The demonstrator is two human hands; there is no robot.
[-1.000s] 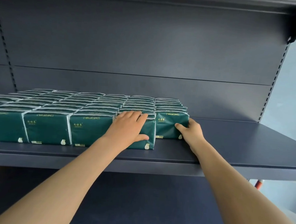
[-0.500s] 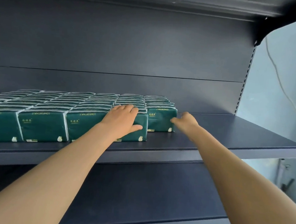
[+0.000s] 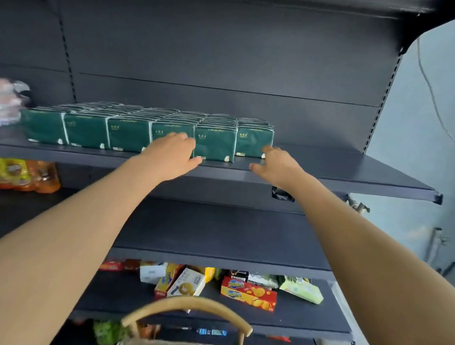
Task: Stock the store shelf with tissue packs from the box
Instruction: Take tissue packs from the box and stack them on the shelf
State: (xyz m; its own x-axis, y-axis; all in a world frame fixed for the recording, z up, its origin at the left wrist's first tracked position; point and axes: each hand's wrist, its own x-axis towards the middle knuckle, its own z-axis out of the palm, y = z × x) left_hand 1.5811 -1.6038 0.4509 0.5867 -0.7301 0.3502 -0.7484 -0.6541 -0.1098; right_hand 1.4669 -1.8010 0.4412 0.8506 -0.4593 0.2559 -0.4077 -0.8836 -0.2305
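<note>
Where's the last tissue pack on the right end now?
In the head view, the rightmost tissue pack ends the green row on the upper shelf, with the right hand just in front and bare shelf to its right.

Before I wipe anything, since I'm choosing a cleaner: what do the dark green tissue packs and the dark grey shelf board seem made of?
Dark green tissue packs: probably thin plastic film, slightly glossy; white crimped side seams. Dark grey shelf board: likely painted sheet metal, matte; thin, folded front edge.
</note>
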